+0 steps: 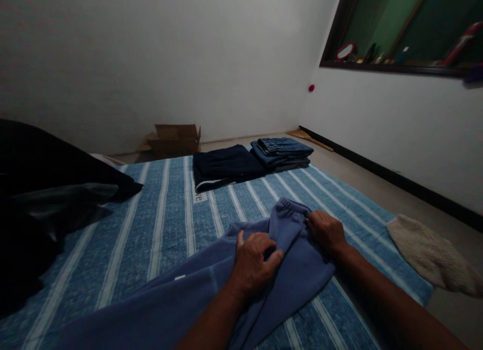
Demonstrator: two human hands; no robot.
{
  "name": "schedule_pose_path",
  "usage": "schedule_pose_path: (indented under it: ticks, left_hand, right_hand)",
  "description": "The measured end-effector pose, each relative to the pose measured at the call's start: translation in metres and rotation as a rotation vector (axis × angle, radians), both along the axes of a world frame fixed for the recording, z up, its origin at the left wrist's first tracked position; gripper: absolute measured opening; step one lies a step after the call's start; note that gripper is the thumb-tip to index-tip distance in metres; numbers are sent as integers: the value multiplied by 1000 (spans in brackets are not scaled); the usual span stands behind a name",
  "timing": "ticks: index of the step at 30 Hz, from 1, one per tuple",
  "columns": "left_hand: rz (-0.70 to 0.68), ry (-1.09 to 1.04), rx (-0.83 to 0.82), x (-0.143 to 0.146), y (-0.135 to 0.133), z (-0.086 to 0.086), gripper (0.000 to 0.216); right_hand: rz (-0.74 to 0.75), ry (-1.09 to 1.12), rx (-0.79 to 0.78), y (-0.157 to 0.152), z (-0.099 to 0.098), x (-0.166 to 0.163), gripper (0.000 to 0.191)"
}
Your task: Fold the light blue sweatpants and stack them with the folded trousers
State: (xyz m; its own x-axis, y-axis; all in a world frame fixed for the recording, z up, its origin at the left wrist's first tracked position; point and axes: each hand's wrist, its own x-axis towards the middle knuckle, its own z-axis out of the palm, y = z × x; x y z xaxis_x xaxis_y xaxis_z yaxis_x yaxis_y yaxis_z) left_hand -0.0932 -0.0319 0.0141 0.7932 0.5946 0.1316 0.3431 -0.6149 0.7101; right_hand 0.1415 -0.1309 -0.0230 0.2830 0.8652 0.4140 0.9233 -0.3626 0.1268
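Two hands on blue sweatpants (pixel 226 289): left hand (pixel 253 262) pinching fabric fold, right hand (pixel 326 231) gripping waistband edge; striped mat (pixel 158 224) bare leftward; mat label unreadable.

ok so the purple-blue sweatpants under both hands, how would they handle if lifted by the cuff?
Probably floppy: the sweatpants already bunch in soft folds under the left hand. Likely to drape and trail, given the long leg. The thick fleece-like cloth and ribbed cuff by the right hand suggest little slip.
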Motion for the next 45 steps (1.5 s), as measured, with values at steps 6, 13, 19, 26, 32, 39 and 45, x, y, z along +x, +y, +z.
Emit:
schedule_pose_path:
  ticks: [6,13,19,26,32,39,45]
  left_hand:
    - [-21,-6,-4,-2,0,2,14]
    - [-28,-19,29,-1,1,1,17]
    - [-38,-48,48,-2,2,-4,33]
    - [-13,-68,36,0,3,-7,46]
    - [-62,-102,16,2,2,-6,38]
    - [-238,-24,46,3,1,4,33]
    - [-325,23,72,1,0,7,33]
  right_hand:
    - [-63,74,-16,-2,5,-6,17]
    - [-118,134,-15,9,28,-18,17]
    - [131,459,17,52,50,-14,65]
    - [313,779,21,63,60,5,26]
    - [263,825,110,1,66,13,12]
    - [174,1131,228,-7,68,-10,44]
    - [90,1415,151,18,88,-26,67]
